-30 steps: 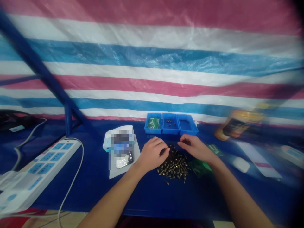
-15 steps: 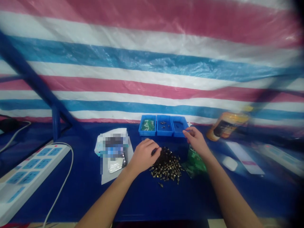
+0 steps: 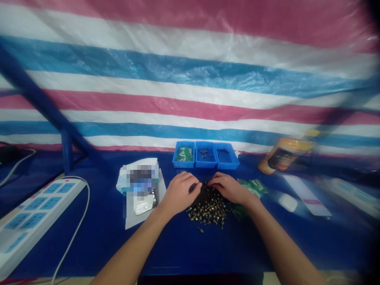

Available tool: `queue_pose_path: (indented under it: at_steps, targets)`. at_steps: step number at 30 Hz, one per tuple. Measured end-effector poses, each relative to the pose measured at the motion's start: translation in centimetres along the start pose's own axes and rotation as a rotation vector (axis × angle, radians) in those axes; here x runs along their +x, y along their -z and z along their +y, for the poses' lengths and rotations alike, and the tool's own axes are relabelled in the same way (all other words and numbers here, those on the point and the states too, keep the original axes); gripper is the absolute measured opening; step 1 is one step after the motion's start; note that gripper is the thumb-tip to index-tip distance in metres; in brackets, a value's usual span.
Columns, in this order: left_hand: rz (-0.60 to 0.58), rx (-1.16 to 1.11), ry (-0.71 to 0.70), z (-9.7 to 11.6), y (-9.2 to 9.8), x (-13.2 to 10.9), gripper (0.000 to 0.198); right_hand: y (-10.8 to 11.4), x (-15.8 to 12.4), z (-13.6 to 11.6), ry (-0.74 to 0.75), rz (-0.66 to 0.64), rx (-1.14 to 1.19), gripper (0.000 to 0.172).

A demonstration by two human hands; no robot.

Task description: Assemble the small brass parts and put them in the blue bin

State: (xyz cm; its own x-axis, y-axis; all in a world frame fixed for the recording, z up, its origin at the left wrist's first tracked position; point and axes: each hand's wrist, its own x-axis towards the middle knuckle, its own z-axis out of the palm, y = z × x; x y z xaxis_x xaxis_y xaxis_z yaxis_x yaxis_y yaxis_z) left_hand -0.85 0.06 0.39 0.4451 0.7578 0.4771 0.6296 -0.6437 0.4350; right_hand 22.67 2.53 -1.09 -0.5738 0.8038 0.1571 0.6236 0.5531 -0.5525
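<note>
- Your left hand [image 3: 179,194] curls over the pile of brass screws [image 3: 208,209], fingertips touching it; any pinch is hidden.
- Your right hand [image 3: 228,188] curls onto the pile's far side, equally unclear.
- Blue trays [image 3: 205,155] sit beyond, on the worktop [image 3: 89,245].

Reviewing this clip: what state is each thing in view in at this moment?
Left hand: fingers curled on the pile's left edge.
Right hand: fingers on the pile's top.
Pile of screws: loose on the blue tabletop.
Left blue bin: holds green pieces.
Middle blue bin: holds a few screws.
Right blue bin: holds a few dark pieces.
</note>
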Motion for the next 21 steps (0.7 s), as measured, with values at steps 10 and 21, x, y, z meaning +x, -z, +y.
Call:
queue_pose_path:
  at_steps: [10,21]
  targets:
    - [-0.005,-0.004,0.017,0.2,-0.1,0.0,0.019,0.8,-0.1,-0.2,-0.056,0.071,0.049,0.014]
    - [0.071,-0.118,-0.034,0.1,-0.5,-0.2,0.016,0.0,0.4,-3.6,-0.124,0.123,0.687,0.021]
